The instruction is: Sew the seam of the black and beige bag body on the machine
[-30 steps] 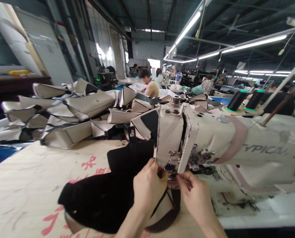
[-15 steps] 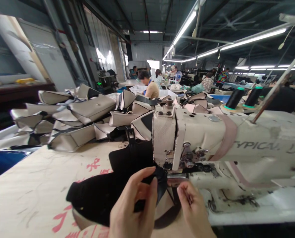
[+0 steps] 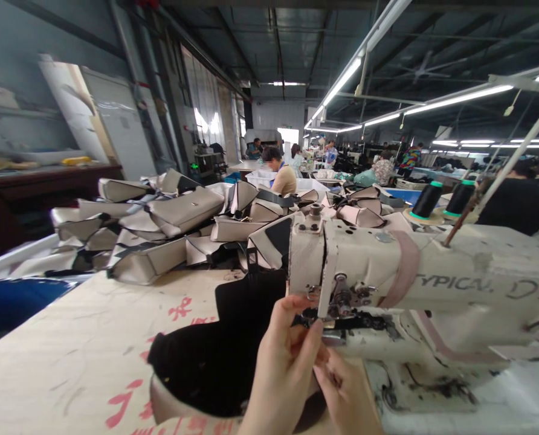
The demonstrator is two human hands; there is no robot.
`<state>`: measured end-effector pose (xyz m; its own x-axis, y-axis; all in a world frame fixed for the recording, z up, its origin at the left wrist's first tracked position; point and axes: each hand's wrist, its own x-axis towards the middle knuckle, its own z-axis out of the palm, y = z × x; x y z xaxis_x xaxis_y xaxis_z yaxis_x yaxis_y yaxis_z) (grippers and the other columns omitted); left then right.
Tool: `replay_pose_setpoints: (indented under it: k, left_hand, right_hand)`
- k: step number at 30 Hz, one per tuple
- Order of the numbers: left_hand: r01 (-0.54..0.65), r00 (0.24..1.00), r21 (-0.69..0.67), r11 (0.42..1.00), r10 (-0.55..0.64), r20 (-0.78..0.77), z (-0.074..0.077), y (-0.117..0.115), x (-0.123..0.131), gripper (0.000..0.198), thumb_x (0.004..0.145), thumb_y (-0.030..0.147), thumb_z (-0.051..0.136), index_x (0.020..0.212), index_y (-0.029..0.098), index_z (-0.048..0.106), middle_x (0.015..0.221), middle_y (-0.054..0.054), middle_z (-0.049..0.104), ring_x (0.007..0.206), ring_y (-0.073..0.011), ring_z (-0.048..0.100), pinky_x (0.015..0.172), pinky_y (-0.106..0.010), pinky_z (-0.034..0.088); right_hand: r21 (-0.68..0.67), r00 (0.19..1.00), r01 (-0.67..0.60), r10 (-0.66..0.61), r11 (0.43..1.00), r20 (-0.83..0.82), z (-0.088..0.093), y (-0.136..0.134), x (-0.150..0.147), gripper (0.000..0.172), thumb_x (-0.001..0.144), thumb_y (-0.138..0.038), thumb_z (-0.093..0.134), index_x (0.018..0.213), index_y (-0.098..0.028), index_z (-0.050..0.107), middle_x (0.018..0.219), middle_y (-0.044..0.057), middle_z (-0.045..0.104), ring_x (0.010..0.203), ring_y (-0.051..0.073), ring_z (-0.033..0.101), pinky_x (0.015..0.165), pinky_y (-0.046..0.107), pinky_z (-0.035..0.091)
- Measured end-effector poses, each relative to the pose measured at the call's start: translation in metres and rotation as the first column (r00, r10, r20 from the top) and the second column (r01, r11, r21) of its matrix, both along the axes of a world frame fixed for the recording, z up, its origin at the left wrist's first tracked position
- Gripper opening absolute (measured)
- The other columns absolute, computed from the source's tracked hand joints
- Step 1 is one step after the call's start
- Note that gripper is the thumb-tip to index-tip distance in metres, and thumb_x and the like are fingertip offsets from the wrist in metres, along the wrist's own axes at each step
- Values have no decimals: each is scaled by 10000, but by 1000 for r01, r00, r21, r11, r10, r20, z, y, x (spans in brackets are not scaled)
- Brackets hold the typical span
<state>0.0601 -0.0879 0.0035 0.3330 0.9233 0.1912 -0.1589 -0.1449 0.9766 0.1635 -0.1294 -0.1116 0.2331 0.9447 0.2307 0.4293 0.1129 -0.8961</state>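
A black bag panel piece with beige sides lies on the table, one end under the head of a cream sewing machine. My left hand is at the needle area, its index finger and thumb curled around the presser foot zone. What its fingertips hold is too small to make out. Just below and to the right, my right hand is closed in a pinch, close against the left fingertips. Whatever sits in that pinch is hidden. Part of the bag lies behind my hands.
Beige bags with black trim are heaped behind the table. Two black thread spools stand behind the machine. A blue bin sits at left. Farther back, a person in a tan top and several others work.
My left hand has moved right and away from the bag to the needle area. My right hand has come in beside it. The view has shifted slightly.
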Motion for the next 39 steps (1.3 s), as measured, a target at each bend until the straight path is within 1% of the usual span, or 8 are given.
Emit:
replay_pose_setpoints:
  k: [6, 10, 14, 18, 21, 24, 31, 39]
  left_hand:
    - [77, 981, 104, 992, -57, -184, 7, 7, -4, 149, 844, 320, 518, 864, 177, 552, 785, 7, 564, 543, -66, 507, 481, -163, 418]
    - [35, 933, 312, 950, 81, -352, 7, 13, -13, 148, 864, 295, 485, 835, 182, 577, 842, -13, 583, 626, -94, 540, 543, -181, 431]
    - [291, 774, 554, 780, 149, -616, 22, 22, -22, 224, 907, 208, 399, 755, 193, 563, 778, 7, 579, 677, -98, 546, 626, -189, 412]
    - [538, 608, 565, 626, 176, -774, 31, 26, -37, 260, 913, 207, 389, 776, 222, 609, 778, 16, 605, 684, -104, 573, 635, -189, 427]
    - [251, 732, 649, 718, 298, -612, 6, 19, -48, 182, 901, 260, 438, 1010, 249, 583, 1014, -11, 616, 890, -123, 603, 779, -197, 469]
    - [-43, 645, 714, 699, 565, -515, -39, 8, -52, 324, 831, 349, 552, 1104, 181, 507, 1057, -70, 603, 924, -177, 606, 790, -261, 502]
    - [305, 232, 704, 641, 667, -708, -98, 1, -27, 499, 845, 99, 429, 1339, 161, 399, 855, -29, 617, 696, -144, 622, 605, -254, 502]
    - [433, 180, 688, 582, 692, -699, -116, 13, -24, 635, 689, -27, 501, 1295, 159, 475, 967, -44, 574, 695, -95, 620, 504, -148, 492]
  right_hand:
    - [93, 999, 7, -9, 996, 31, 3, 7, 5, 302, 887, -323, 397, 964, -171, 646, 831, 61, 681, 757, 177, 645, 683, 217, 487]
    - [141, 1000, 13, -14, 990, 12, 6, 11, 9, 302, 883, -344, 400, 868, -168, 646, 750, 43, 667, 689, 161, 636, 613, 199, 477]
    - [130, 998, 38, -45, 991, 47, 8, 12, 6, 307, 887, -342, 394, 844, -171, 645, 705, 32, 656, 620, 149, 619, 574, 194, 458]
    - [110, 996, 91, -92, 990, 8, 9, 13, 2, 331, 900, -356, 377, 861, -172, 649, 752, 44, 666, 688, 163, 632, 636, 209, 470]
    - [55, 993, 106, -103, 993, -52, 8, 9, 3, 322, 905, -369, 388, 878, -181, 648, 825, 43, 670, 753, 163, 630, 678, 209, 467]
    - [30, 985, 48, -43, 998, -166, 3, -2, 4, 318, 905, -388, 416, 918, -178, 654, 893, 50, 668, 819, 165, 621, 709, 203, 465]
    - [45, 980, 161, -155, 986, -122, -8, -25, 4, 328, 858, -438, 508, 791, -158, 664, 544, -13, 517, 489, 96, 449, 443, 179, 325]
    - [188, 959, 49, -98, 981, 265, 1, -17, 3, 221, 861, -263, 444, 708, -165, 569, 533, -29, 500, 486, 81, 471, 482, 190, 286]
